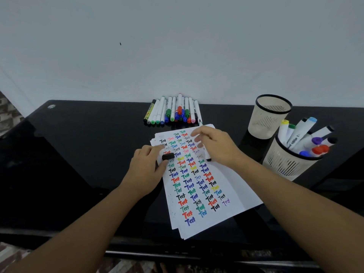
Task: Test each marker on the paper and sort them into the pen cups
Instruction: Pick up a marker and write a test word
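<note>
Black desk (78,154) under you: your right hand (216,148) grips the uncapped marker (207,156), tip over the paper (232,184); your left hand (147,164) pinches its cap (168,156). Light, stiff, slick barrel, so hold it mid-body, near the tip

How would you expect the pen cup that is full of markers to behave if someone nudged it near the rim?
The full pen cup looks like light perforated plastic, so it probably slides easily on the glossy black table. Its markers lean out to one side well above the rim, so it may be top-heavy and apt to tip that way. The empty cup stands close behind.
</note>
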Tool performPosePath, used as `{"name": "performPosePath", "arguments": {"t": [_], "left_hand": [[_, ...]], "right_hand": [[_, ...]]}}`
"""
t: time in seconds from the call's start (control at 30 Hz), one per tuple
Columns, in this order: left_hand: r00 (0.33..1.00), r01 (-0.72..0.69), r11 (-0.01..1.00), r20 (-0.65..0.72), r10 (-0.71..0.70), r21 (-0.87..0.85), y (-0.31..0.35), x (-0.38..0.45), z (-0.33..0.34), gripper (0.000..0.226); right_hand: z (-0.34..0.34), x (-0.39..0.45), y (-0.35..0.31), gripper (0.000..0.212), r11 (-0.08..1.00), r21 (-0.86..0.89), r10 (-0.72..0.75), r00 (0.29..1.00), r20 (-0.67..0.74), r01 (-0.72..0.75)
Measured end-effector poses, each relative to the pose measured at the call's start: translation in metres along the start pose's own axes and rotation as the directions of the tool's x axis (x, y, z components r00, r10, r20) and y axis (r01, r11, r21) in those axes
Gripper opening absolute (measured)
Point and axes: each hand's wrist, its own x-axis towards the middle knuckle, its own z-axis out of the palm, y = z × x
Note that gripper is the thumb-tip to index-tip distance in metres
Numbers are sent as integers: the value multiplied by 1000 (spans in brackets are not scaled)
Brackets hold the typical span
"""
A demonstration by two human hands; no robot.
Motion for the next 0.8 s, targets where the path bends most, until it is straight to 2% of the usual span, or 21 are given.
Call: {"name": "performPosePath", "arguments": {"t": [0.07,0.17,0.27,0.3,0.4,0.43,0.5,0.63,0.8], "left_hand": [[996,-20,994,91,10,110,0,9,-4,69],[981,-96,978,185,61,183,-2,23,-7,79],[970,-138,974,223,96,180,-6,29,-3,82],[969,-137,976,229,96,172,-8,30,-1,83],[978,-122,983,187,95,135,-14,31,2,92],[982,-118,986,161,99,114,-15,31,2,93],[987,-119,990,121,108,81,-17,29,2,92],[987,-123,991,107,118,48,-18,29,2,88],[982,-87,996,171,80,37,-14,30,1,97]], "right_hand": [[0,3,3,39,987,158,40,999,9,-41],[4,8,5,45,989,146,19,1000,2,-19],[6,15,8,22,986,168,18,997,-79,-4],[5,16,6,9,980,201,24,995,-101,-4],[4,25,5,33,967,247,104,978,-181,-57],[6,28,5,33,962,263,126,969,-213,-68],[10,34,7,17,949,309,141,957,-252,-59],[22,39,19,4,969,242,111,963,-244,-50],[19,49,12,14,968,249,89,973,-212,-35]]}}
